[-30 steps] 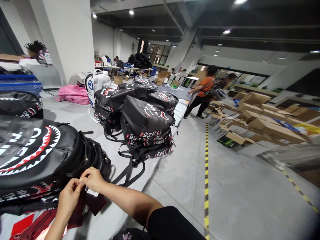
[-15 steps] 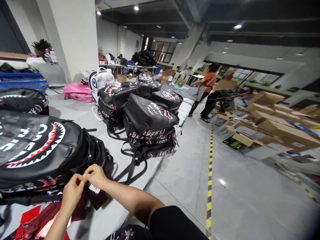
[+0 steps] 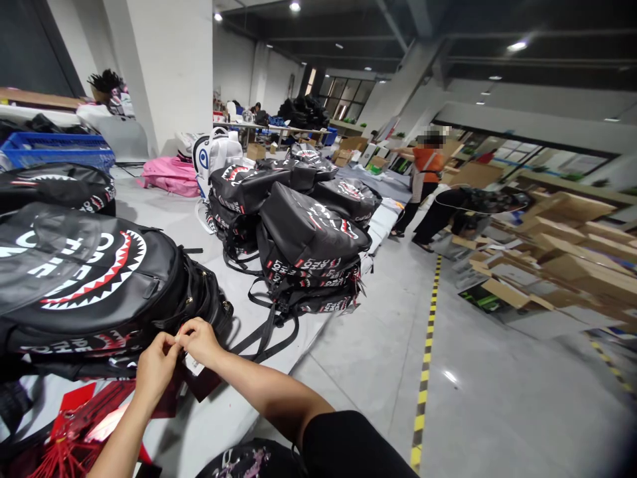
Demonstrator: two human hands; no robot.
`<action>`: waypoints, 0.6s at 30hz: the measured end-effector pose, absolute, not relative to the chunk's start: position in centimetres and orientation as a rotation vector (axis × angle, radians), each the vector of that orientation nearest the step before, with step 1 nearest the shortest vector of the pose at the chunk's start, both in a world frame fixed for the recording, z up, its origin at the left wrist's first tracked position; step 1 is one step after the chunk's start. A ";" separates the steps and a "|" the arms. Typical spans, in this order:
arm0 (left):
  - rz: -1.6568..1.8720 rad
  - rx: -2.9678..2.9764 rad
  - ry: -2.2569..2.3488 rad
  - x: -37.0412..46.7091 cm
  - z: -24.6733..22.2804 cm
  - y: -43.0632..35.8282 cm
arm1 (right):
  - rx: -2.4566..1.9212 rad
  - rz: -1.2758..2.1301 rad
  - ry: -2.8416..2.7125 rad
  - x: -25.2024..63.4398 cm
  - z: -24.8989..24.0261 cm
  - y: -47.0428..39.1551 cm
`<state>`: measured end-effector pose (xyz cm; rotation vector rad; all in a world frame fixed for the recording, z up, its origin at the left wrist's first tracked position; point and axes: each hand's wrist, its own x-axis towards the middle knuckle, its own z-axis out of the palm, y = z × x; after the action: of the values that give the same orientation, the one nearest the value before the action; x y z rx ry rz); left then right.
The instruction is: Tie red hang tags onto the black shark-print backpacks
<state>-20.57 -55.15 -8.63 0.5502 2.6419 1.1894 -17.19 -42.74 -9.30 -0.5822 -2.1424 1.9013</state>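
- backpack, in the head view, lies printed side up on the pale table, inside the right edge and by the near end.
- left hand: thumb and finger pinched, probably on a tag's string; the string itself is too small to make out.
- right hand: pinched the same way, its fingertips meeting the left's beside the backpack's lower side.
- dark red tag with a white label hangs under the right hand, near the table's right edge.
- so fine a string could slip from the fingertips, and the tag could drop.
- red strings by the table's near end could tangle if the left forearm drags across them.
- stacked backpacks farther along the right edge: the tilted top one could slide off if its straps were tugged.
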 end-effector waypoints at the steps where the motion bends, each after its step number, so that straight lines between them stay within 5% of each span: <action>1: 1.195 0.525 2.664 -20.5 -8.8 -55.2 | -0.572 1.899 -2.130 -17.1 -9.3 -42.8; 18: 1.361 0.474 2.628 -18.4 -6.5 -54.1 | -0.464 1.853 -2.142 -16.2 -10.4 -41.8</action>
<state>-18.36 -54.12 -6.53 0.4737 2.6280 1.3613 -16.18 -41.85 -10.44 -0.4635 -2.1418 1.8528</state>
